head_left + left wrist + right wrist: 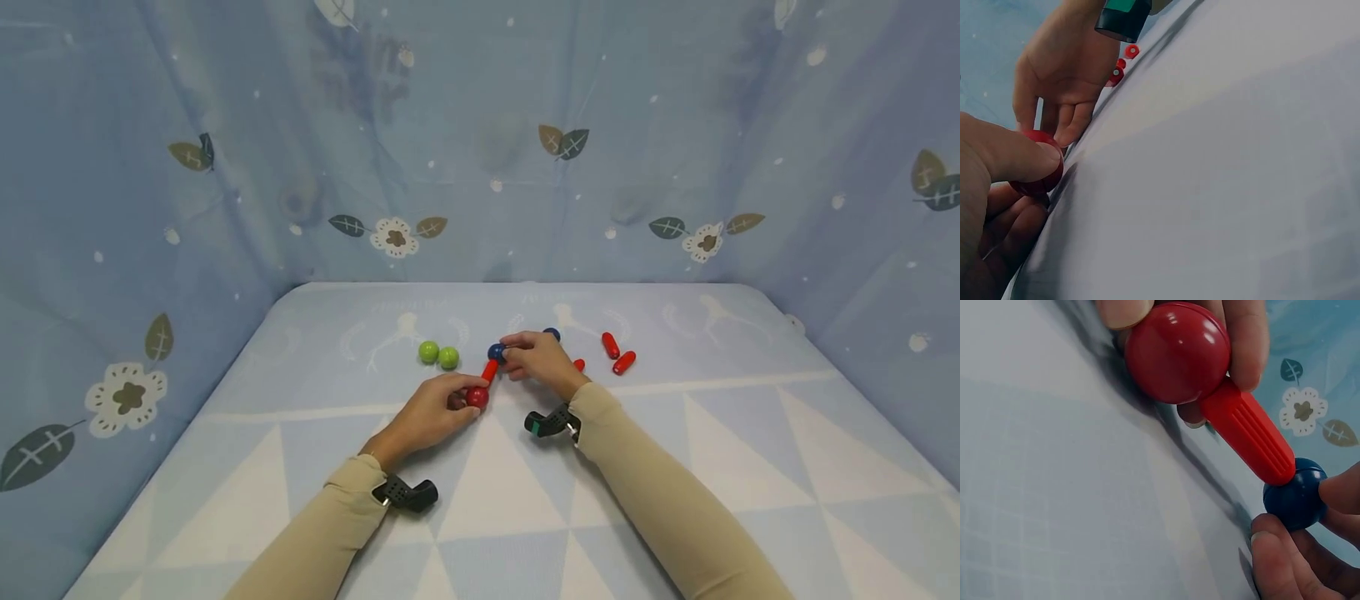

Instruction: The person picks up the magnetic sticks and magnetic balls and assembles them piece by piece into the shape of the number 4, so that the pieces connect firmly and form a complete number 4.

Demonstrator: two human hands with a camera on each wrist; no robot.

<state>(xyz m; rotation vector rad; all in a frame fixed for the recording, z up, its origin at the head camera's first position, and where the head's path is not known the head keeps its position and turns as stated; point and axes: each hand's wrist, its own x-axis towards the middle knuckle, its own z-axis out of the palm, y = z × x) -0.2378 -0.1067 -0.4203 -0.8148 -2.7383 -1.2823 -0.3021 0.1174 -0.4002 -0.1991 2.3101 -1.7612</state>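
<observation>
The step in hand looks like joining a red ball [477, 397] and a blue ball [497, 353] with a ribbed red rod [1249, 432], which spans the gap between them above the cloth-covered bench [787, 450]. The left hand [431, 412] pinches the red ball between thumb and fingers; the right hand [542, 358] pinches the blue ball at the rod's far end. Both ends meet a ball, though how firmly each sticks cannot be told. The next move probably calls for keeping all three in line while checking that the joints hold. Two green balls [448, 358] lie near the left hand; loose red rods [624, 362] and another blue ball [552, 333] lie beyond the right.
</observation>
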